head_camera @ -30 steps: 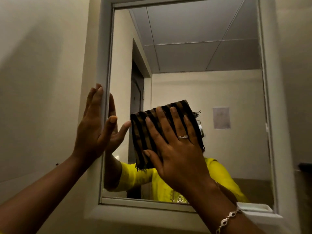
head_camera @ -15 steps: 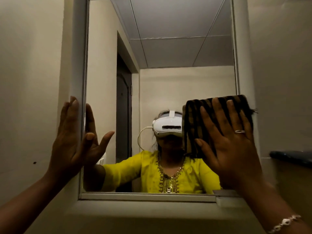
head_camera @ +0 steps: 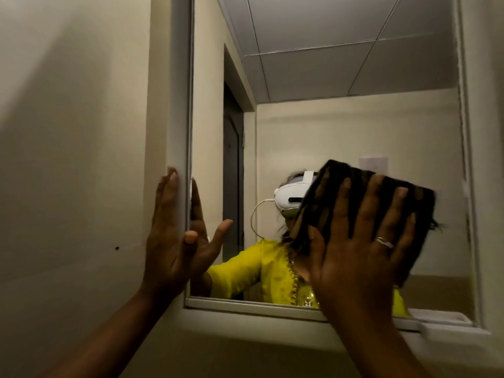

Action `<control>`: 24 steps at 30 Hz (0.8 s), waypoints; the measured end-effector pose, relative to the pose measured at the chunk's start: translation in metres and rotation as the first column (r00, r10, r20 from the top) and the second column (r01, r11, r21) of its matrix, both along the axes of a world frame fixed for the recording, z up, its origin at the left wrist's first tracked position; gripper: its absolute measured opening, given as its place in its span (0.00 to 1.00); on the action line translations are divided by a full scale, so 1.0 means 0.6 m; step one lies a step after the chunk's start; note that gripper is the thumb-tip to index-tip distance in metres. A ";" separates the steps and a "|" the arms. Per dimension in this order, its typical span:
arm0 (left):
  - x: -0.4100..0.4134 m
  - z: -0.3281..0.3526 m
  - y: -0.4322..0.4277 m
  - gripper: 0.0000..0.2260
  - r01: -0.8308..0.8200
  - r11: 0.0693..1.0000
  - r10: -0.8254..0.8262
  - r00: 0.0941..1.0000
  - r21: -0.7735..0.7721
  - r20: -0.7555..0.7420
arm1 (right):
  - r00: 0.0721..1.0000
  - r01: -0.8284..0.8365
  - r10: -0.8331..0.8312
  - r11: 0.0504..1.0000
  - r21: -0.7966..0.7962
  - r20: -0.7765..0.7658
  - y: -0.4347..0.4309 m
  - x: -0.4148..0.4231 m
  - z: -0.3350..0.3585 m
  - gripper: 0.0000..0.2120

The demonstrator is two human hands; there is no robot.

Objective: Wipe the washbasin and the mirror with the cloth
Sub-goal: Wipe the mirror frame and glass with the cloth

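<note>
The mirror hangs in a pale frame on the wall ahead. A dark striped cloth lies flat against the glass in its lower right part. My right hand presses on the cloth with fingers spread, a ring on one finger. My left hand rests flat on the mirror's left frame, fingers straight and holding nothing. The washbasin is out of view.
A plain wall fills the left side. A small white ledge sticks out at the frame's lower right corner. The glass reflects a person in yellow, a dark door and a tiled ceiling.
My right hand slid the cloth from the mirror's middle to its right side, then back a little leftward and tilted. My left hand stayed on the left frame.
</note>
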State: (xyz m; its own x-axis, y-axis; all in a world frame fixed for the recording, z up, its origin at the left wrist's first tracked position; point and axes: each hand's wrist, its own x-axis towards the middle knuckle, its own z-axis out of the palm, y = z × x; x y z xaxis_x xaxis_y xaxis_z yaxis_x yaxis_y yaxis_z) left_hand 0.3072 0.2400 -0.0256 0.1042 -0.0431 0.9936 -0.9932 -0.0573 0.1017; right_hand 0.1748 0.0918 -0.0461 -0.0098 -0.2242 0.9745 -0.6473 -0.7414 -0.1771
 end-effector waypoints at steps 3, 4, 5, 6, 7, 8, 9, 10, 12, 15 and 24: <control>0.014 -0.004 0.001 0.43 0.041 0.999 -0.041 0.999 -0.010 -0.006 | 0.994 -0.070 0.063 0.994 -0.080 -0.093 0.051 0.053 0.002 0.32; 0.019 -0.006 0.002 0.42 0.065 0.998 -0.065 0.998 -0.011 -0.011 | 0.989 -0.094 0.082 0.991 -0.099 -0.123 0.066 0.070 0.005 0.32; 0.027 -0.009 0.004 0.40 0.088 0.996 -0.088 0.996 -0.012 -0.017 | 0.984 -0.118 0.101 0.987 -0.112 -0.147 0.082 0.087 0.009 0.32; 0.032 -0.011 0.004 0.39 0.111 0.994 -0.111 0.994 -0.016 -0.021 | 0.980 -0.136 0.115 0.984 -0.119 -0.164 0.096 0.103 0.014 0.32; 0.036 -0.013 0.004 0.39 0.131 0.991 -0.132 0.991 -0.023 -0.022 | 0.977 -0.145 0.122 0.982 -0.124 -0.178 0.109 0.116 0.019 0.32; 0.039 -0.014 0.004 0.39 0.145 0.989 -0.146 0.989 -0.029 -0.023 | 0.973 -0.149 0.122 0.980 -0.129 -0.193 0.120 0.128 0.023 0.32; 0.041 -0.015 0.004 0.39 0.157 0.987 -0.158 0.987 -0.034 -0.025 | 0.970 -0.149 0.119 0.979 -0.137 -0.210 0.131 0.138 0.027 0.32; 0.043 -0.015 0.003 0.39 0.171 0.985 -0.172 0.985 -0.036 -0.032 | 0.968 -0.148 0.113 0.978 -0.145 -0.224 0.139 0.147 0.030 0.32; 0.044 -0.014 0.004 0.39 0.204 0.978 -0.206 0.978 -0.038 -0.043 | 0.966 -0.136 0.095 0.978 -0.160 -0.239 0.146 0.156 0.032 0.33; 0.044 -0.015 0.006 0.41 0.229 0.973 -0.230 0.972 -0.038 -0.046 | 0.963 -0.142 0.090 0.971 -0.192 -0.255 0.143 0.155 0.029 0.33; 0.047 -0.016 0.006 0.45 0.179 0.984 -0.180 0.984 -0.014 -0.007 | 0.919 -0.255 0.140 0.923 -0.287 -0.368 0.106 0.118 0.019 0.30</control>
State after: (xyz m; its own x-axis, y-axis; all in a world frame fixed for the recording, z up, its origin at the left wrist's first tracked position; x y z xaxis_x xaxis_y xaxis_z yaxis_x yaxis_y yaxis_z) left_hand 0.3355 0.2438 -0.0351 0.1040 -0.0483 0.9934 -0.9864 0.1232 0.1092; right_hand 0.2459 0.1556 -0.0349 0.3400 0.1401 0.9299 -0.4586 -0.8386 0.2940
